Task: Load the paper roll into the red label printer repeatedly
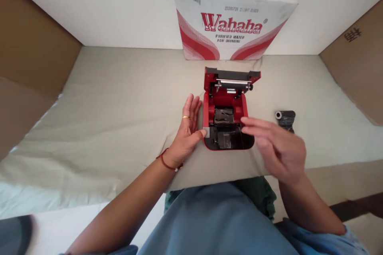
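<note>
A small red and black device (245, 140), like a label printer, stands in front of me with its lid (229, 75) raised. Inside lies a dark, shiny roll (224, 115), and a dark film stretches over the black front part. My left hand (188, 127) rests along the device's left side, fingers extended and thumb on its front left corner. At the right side my right hand (277, 145) has its fingertips at the device's right edge; the fingers are stretched out, and nothing shows in them.
Right of the device, a second dark roll (286, 118) with a pale core lies on the cloth-covered table (125, 99). Behind stands a white and red Wahaha box (236, 26). Brown cardboard boards (359, 55) flank the table at both sides.
</note>
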{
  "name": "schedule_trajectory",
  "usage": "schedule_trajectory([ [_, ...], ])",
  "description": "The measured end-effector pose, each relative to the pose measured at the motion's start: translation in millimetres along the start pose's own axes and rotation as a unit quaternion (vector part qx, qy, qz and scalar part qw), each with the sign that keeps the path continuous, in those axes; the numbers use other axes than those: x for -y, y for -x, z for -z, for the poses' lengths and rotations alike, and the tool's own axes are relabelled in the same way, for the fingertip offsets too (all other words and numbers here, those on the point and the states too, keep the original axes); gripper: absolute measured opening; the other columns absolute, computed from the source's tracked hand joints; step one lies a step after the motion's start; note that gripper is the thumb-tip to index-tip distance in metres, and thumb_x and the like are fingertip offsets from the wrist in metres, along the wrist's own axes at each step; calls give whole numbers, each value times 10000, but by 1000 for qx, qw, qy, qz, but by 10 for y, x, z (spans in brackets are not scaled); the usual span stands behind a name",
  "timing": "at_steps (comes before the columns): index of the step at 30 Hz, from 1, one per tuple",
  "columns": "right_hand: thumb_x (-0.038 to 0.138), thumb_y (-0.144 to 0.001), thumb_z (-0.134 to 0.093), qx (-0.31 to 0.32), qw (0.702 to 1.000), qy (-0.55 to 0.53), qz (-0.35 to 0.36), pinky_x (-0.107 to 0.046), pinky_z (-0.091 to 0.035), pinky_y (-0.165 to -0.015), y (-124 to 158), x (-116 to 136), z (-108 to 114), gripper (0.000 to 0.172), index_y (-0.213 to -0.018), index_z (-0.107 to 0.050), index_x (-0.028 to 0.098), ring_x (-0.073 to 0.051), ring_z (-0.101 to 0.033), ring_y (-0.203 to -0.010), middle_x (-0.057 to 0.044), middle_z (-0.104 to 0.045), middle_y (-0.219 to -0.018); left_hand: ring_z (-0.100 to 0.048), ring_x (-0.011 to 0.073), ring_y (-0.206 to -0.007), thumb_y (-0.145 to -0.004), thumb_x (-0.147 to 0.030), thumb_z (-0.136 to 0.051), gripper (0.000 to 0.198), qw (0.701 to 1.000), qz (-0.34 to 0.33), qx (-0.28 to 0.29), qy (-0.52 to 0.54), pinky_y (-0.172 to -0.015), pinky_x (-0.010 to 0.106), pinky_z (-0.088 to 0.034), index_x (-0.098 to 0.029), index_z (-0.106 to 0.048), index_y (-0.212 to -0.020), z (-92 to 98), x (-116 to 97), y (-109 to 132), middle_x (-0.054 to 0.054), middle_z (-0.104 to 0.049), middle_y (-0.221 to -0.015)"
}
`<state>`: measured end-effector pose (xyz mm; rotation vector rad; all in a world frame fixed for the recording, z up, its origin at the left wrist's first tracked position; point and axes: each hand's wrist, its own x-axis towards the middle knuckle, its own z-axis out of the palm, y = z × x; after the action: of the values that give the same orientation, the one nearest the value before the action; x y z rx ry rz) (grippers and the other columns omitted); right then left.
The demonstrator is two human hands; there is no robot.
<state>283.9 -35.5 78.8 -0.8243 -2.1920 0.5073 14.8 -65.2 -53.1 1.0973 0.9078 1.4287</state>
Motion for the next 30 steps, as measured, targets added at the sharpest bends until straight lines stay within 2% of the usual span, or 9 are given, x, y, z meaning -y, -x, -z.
schedule_trajectory([
  [4,322,-1164,-664,116,986,69,-95,-384,-706,-885,-546,-136,45,275,-1106,-930,287,-265,-911,-985,-38,-960,-1119,-194,358,-1919,-977,-699,-913,1152,1000,-1,7,7,-1572,629,-185,-501,-242,-1891,-2,28,-10,58,-263,-2035],
  [6,285,-1125,-670,200,958,174,-108,-395,-656,-805,-785,-170,-39,262,-1130,-932,277,-293,-896,-959,-60,-955,-1119,-229,374,-1908,-966,-697,-926,1144,1000,-4,4,10,-1569,642,-186,-472,-282,-1885,-2,36,-20,80,-295,-2022],
  [8,251,-1084,-702,272,912,285,-111,-406,-598,-737,-960,-148,-151,241,-1170,-927,265,-337,-889,-957,-103,-952,-1136,-244,383,-1902,-959,-709,-929,1128,1000,-10,1,14,-1569,651,-177,-445,-324,-1874,-3,47,-29,95,-323,-2008],
  [11,230,-1050,-758,348,854,373,-101,-398,-530,-670,-1101,-61,-290,186,-1143,-918,238,-372,-879,-917,-157,-940,-1075,-238,381,-1902,-964,-733,-917,1098,1000,-17,3,16,-1572,648,-164,-424,-360,-1859,-3,74,-35,100,-321,-2006],
  [15,181,-1005,-793,380,834,391,-92,-401,-514,-656,-1155,-9,-370,136,-1073,-908,210,-390,-869,-896,-188,-923,-1027,-229,389,-1902,-960,-763,-904,1100,1000,-19,5,8,-1573,639,-164,-382,-381,-1850,-1,106,-35,118,-314,-2004],
  [20,199,-1008,-759,373,843,376,-94,-403,-517,-666,-1146,-97,-374,151,-1106,-873,215,-368,-848,-879,-173,-920,-1037,-248,398,-1895,-965,-744,-903,1059,1000,-25,9,8,-1570,648,-182,-373,-415,-1829,0,99,-41,119,-333,-1995],
  [25,257,-1039,-719,332,885,309,-108,-415,-539,-707,-1063,-159,-262,274,-1291,-816,212,-369,-852,-926,-148,-918,-1124,-298,396,-1876,-986,-707,-898,1013,1000,-25,13,3,-1561,645,-222,-360,-435,-1818,9,86,-48,123,-373,-1974],
  [27,311,-1056,-722,302,917,233,-114,-390,-546,-691,-972,-123,-93,213,-1230,-821,239,-310,-829,-843,-94,-907,-1044,-321,403,-1865,-984,-718,-894,1007,1000,-24,11,-3,-1556,652,-239,-358,-450,-1813,8,78,-51,121,-393,-1965],
  [30,481,-1087,-773,255,956,38,-142,-360,-556,-614,-721,-65,368,242,-1236,-841,303,-222,-738,-648,-16,-851,-868,-309,412,-1869,-983,-708,-897,995,1000,-19,12,4,-1546,670,-261,-363,-466,-1810,-2,46,-55,114,-381,-1973],
])
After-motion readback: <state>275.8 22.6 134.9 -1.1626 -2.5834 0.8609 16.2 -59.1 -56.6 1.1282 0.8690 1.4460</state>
